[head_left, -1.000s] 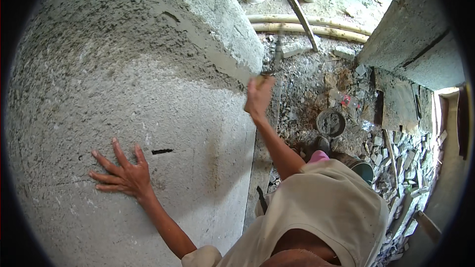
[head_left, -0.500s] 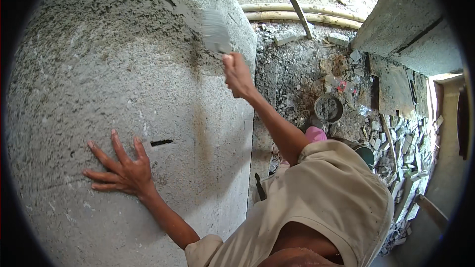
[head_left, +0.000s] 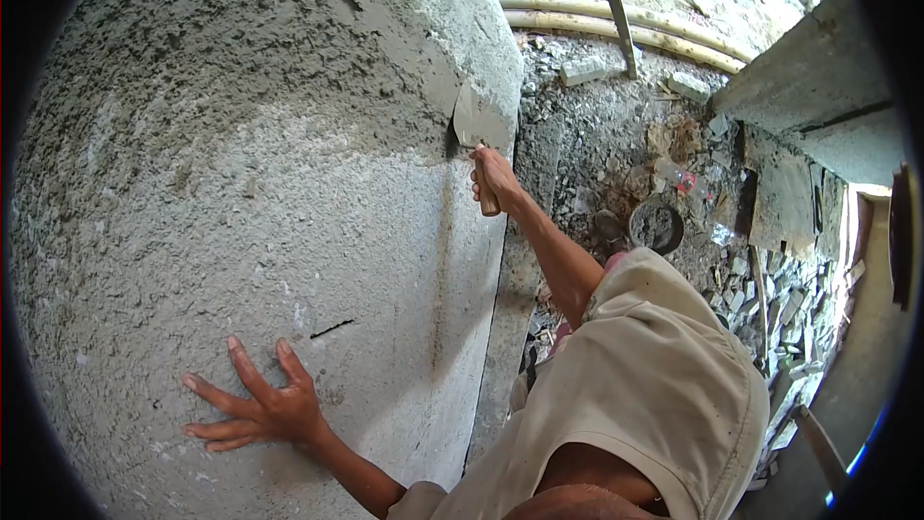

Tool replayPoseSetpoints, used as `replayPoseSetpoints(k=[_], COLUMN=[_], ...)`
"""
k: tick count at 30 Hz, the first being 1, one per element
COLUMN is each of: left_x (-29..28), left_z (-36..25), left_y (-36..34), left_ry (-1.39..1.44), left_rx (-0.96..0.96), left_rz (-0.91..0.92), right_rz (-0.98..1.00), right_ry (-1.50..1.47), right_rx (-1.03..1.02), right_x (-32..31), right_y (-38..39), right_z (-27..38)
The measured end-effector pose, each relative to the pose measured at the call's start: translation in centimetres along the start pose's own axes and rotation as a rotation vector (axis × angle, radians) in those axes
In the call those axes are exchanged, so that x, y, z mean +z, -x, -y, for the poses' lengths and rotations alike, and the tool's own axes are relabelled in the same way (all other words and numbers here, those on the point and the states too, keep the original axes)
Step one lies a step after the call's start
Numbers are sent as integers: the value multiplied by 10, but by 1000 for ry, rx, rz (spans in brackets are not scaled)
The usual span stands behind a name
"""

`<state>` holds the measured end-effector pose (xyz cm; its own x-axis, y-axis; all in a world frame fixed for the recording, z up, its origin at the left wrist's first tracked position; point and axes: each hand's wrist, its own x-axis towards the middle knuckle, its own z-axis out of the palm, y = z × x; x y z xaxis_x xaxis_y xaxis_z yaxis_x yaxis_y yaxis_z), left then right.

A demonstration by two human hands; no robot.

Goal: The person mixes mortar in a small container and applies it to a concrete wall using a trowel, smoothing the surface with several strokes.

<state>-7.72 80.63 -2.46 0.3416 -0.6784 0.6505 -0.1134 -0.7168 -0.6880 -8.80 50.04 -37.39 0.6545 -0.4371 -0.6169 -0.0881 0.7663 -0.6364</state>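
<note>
My right hand is wrapped round the wooden handle of a trowel. The trowel's flat grey blade lies against the rough wall, close to its right edge. Darker wet mortar covers the wall's upper part, left of the blade, with a coarse, lumpy surface. Lower on the left, my left hand rests flat on the paler, drier part of the wall with its fingers spread. A short dark slot shows in the wall just above that hand.
Right of the wall, rubble covers the ground, with a round mortar pan and a plastic bottle. Two pale poles lie across the far side, and a thin dark strip leans over them. Broken bricks are heaped at the right.
The trowel has moved down and right along the wall's edge, its blade now turned more upright. My left hand stays spread on the wall. The whole view has shifted slightly.
</note>
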Motion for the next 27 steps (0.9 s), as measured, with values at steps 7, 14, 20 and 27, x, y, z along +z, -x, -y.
replayPoseSetpoints(k=[7,14,20,27], left_x=[-6,-7,-8,1], left_z=[3,-6,2,-2], left_y=[-3,-3,0,4], left_ry=[25,111,224,156], left_rx=[-27,-44,-7,-8], left_rz=[-21,-64,-90,-17], right_rz=[263,384,22,12], right_ry=[-244,-51,535,736], right_rx=[-58,-313,-675,-421], right_x=[66,85,10,-115], right_y=[83,177,230,99], right_z=[92,122,169,139])
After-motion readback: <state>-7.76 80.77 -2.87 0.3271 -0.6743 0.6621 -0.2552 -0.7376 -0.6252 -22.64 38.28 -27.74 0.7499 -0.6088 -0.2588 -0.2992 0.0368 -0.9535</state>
